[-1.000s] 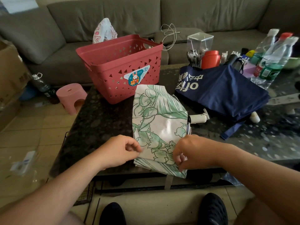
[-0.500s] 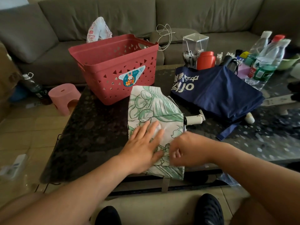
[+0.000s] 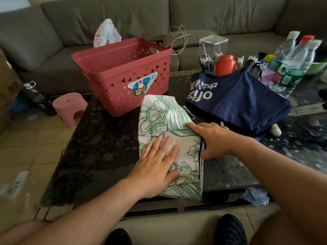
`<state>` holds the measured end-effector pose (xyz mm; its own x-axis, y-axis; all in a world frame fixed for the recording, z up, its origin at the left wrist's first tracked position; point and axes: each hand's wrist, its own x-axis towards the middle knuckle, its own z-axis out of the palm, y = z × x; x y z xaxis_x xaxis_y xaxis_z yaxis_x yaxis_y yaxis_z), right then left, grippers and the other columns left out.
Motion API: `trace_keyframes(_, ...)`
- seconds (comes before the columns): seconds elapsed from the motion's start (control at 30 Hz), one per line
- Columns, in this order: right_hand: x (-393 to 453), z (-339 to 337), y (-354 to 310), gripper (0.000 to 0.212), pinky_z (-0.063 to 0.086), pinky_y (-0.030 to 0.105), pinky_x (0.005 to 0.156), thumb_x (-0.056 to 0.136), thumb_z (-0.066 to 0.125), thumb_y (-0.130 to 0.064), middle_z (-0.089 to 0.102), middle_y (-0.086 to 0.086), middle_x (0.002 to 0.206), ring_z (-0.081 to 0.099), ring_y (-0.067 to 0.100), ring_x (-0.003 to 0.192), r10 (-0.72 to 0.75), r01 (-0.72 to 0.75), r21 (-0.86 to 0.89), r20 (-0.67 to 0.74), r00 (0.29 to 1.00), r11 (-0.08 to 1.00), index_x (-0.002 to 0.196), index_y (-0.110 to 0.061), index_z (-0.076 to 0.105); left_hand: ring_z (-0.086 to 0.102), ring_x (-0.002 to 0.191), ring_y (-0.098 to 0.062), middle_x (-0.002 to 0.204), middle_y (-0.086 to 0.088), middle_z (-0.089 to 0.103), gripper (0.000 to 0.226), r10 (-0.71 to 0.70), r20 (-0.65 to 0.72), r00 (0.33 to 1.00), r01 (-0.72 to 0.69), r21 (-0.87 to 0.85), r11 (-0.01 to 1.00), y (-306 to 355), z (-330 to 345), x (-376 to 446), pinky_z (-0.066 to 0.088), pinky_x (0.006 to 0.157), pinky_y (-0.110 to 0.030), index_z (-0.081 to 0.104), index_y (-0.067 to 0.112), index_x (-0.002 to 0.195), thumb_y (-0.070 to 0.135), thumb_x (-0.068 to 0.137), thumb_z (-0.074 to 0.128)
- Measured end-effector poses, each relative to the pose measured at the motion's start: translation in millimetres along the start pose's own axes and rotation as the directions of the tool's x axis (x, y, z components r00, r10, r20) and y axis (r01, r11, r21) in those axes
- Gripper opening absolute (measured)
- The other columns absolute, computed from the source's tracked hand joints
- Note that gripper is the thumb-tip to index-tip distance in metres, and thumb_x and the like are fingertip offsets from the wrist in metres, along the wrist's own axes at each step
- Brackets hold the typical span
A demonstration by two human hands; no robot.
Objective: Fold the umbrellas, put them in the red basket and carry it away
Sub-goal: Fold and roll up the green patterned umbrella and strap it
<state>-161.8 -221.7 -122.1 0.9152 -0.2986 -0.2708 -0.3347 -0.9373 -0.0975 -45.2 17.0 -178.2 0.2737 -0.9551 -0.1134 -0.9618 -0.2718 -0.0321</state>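
Observation:
A white umbrella with a green flower print point(image 3: 159, 112) lies folded flat on the dark stone table point(image 3: 99, 147), just in front of the red basket point(image 3: 123, 71). My left hand point(image 3: 159, 165) presses flat on its near half, fingers straight. My right hand point(image 3: 214, 138) holds the umbrella's right edge, index finger stretched along the fold and thumb tucked at the edge by a black strap. A navy umbrella with white lettering point(image 3: 238, 103) lies spread loosely to the right, its pale handle tip point(image 3: 276, 130) poking out. The basket looks empty.
Water bottles point(image 3: 297, 62), a red canister point(image 3: 225, 65) and a clear box point(image 3: 213, 45) crowd the table's far right. A grey sofa point(image 3: 203, 16) with a white bag point(image 3: 106, 33) runs behind. A pink stool point(image 3: 69, 106) stands on the floor at left.
My left hand left the umbrella's left edge and now lies flat on the fabric. My right hand moved from the near corner up along the right edge, covering the handle.

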Motion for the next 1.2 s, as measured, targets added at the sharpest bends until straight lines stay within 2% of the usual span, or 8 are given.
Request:
trace_keyframes(0.27,8.6,-5.9,2.1,0.110,0.056,0.049,0.093,0.072,0.076,-0.046,0.048,-0.009,0.143,0.053,0.022,0.129,-0.054,0.050,-0.071,-0.047,0.997,0.996,0.160,-0.048,0.010,-0.047,0.148,-0.022,0.163,0.001,-0.046,0.079,-0.003,0.013,1.000,0.003,-0.004,1.000,-0.1,-1.9,0.4,-0.020,0.127,-0.046,-0.024,0.030,0.163,0.069,0.105,0.013)
trace_keyframes(0.57,13.7,-1.0,6.3,0.075,0.059,0.041,0.080,0.090,0.066,-0.047,0.065,-0.010,0.131,0.062,0.021,0.117,-0.024,-0.006,-0.139,-0.211,0.977,0.990,0.153,-0.060,0.028,-0.049,0.146,-0.021,0.162,0.002,-0.047,0.077,-0.004,0.013,1.000,0.004,-0.020,1.000,7.8,-5.0,-4.8,-0.021,0.126,-0.048,-0.021,0.029,0.164,0.068,0.105,0.010)
trace_keyframes(0.7,13.6,1.6,6.5,0.080,0.054,0.048,0.097,0.093,0.062,-0.033,0.050,-0.011,0.155,0.053,0.023,0.135,-0.013,0.011,-0.013,-0.172,0.985,1.000,0.158,-0.053,0.022,-0.049,0.147,-0.024,0.164,0.002,-0.044,0.070,0.071,0.022,0.997,-0.072,0.029,0.997,12.1,-4.2,-10.9,-0.021,0.125,-0.053,-0.024,0.036,0.162,0.064,0.108,0.011)
trace_keyframes(0.87,2.6,-1.5,-1.6,0.102,0.010,0.071,0.122,0.087,0.059,-0.018,-0.001,-0.013,0.172,-0.003,0.026,0.160,0.006,0.000,0.094,-0.070,0.997,0.996,0.161,-0.047,-0.006,-0.048,0.147,-0.025,0.165,0.005,-0.043,0.059,0.116,0.088,0.989,-0.116,-0.003,0.993,11.8,-1.3,-13.4,-0.020,0.126,-0.055,-0.016,0.056,0.159,0.066,0.107,0.009)
trace_keyframes(0.93,-2.4,-7.6,-9.9,0.091,0.011,0.066,0.125,0.087,0.057,-0.017,0.005,-0.011,0.173,-0.005,0.025,0.160,-0.036,0.061,0.093,-0.253,0.967,0.994,0.164,-0.038,0.012,-0.048,0.147,-0.024,0.165,0.006,-0.043,0.059,0.111,0.093,0.989,-0.111,-0.005,0.994,12.1,-1.6,-12.7,-0.019,0.126,-0.054,-0.016,0.058,0.158,0.070,0.102,0.001)
trace_keyframes(1.03,-9.0,-1.6,-31.9,0.061,0.035,0.057,0.120,0.090,0.058,-0.017,0.040,0.003,0.163,0.030,0.025,0.154,-0.242,0.305,0.059,-0.472,0.848,0.951,0.150,-0.019,0.051,-0.048,0.147,-0.024,0.165,0.004,-0.042,0.064,0.115,0.087,0.989,-0.115,-0.006,0.993,12.1,-2.6,-13.7,-0.021,0.126,-0.053,-0.021,0.054,0.158,0.072,0.100,-0.001)
trace_keyframes(1.1,-13.2,20.9,-48.0,0.054,0.039,0.049,0.120,0.100,0.047,-0.031,0.044,0.003,0.161,0.036,0.022,0.151,-0.312,0.361,0.043,-0.416,0.854,0.932,0.152,-0.018,0.050,-0.044,0.150,-0.021,0.169,0.001,-0.035,0.072,0.103,0.036,0.994,-0.103,-0.020,0.995,12.5,-0.3,-14.8,-0.018,0.127,-0.051,-0.021,0.043,0.162,0.071,0.102,0.007)
trace_keyframes(1.2,-18.5,53.1,-51.1,0.082,0.008,0.047,0.130,0.100,0.011,-0.071,0.003,-0.006,0.175,-0.007,0.020,0.161,-0.252,0.258,-0.008,-0.229,0.940,0.966,0.166,-0.023,0.015,-0.038,0.153,-0.014,0.172,0.002,-0.028,0.085,0.054,-0.017,0.998,-0.055,-0.066,0.996,12.2,4.9,-19.0,-0.010,0.130,-0.048,-0.018,0.024,0.166,0.071,0.104,0.019)
